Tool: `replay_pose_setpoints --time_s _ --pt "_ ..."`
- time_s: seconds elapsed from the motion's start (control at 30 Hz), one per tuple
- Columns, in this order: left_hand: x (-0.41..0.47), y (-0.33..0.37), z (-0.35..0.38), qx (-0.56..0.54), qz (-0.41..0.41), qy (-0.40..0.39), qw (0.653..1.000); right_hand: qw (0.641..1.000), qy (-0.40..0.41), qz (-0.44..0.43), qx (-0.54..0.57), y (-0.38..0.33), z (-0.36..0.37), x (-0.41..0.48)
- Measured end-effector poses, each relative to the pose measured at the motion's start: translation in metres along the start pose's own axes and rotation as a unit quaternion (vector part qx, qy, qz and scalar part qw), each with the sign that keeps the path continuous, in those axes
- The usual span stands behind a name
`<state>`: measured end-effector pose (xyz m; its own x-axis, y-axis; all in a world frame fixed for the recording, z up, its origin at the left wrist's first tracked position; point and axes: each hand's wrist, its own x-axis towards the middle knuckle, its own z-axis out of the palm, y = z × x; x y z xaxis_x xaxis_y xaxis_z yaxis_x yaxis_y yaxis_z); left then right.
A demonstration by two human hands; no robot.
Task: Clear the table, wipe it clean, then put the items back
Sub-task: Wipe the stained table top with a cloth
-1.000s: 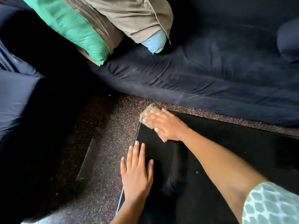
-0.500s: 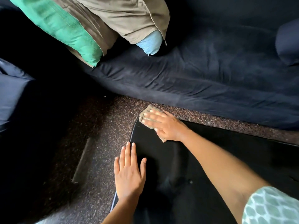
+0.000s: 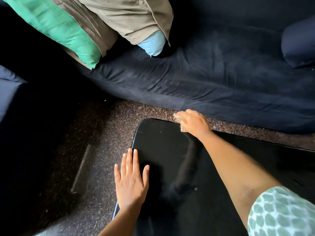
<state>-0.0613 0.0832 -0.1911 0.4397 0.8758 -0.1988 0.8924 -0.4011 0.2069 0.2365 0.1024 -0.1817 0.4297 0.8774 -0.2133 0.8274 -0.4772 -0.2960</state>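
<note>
I press my left hand [image 3: 131, 182] flat and open on the black table [image 3: 170, 159] to brace it. My right hand [image 3: 193, 122] closes around the cloth [image 3: 178, 117] at the far edge, wiping there.

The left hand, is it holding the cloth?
No, the left hand lies flat and empty on the black table; the right hand grips the cloth.

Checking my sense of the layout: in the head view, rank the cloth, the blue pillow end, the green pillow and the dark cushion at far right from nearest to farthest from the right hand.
1. cloth, under the right hand at the table's far edge.
2. blue pillow end, up and left.
3. Too close to call: green pillow, far upper left; dark cushion, far upper right.
</note>
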Motion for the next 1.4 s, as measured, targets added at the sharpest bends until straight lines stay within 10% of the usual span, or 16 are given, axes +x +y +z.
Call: replay_pose_setpoints --time_s 0.2,0.47,0.87,1.1,1.4 --pt "0.001 0.000 0.001 0.004 0.000 0.000 1.000 0.966 0.014 0.141 -0.215 0.069 -0.041 -0.022" --pt "0.001 0.003 -0.001 -0.002 0.002 -0.002 1.000 0.949 0.122 0.231 -0.175 0.056 -0.010 -0.073" --pt "0.003 0.004 -0.001 -0.001 0.005 0.021 1.000 0.992 0.079 -0.022 -0.095 -0.164 0.042 0.016" --pt "0.003 -0.009 0.001 0.042 0.068 0.026 0.996 0.945 0.135 -0.270 -0.129 -0.228 0.076 -0.006" --pt "0.002 0.006 -0.008 -0.004 -0.005 -0.011 1.000 0.971 0.136 0.075 -0.182 -0.044 0.010 -0.034"
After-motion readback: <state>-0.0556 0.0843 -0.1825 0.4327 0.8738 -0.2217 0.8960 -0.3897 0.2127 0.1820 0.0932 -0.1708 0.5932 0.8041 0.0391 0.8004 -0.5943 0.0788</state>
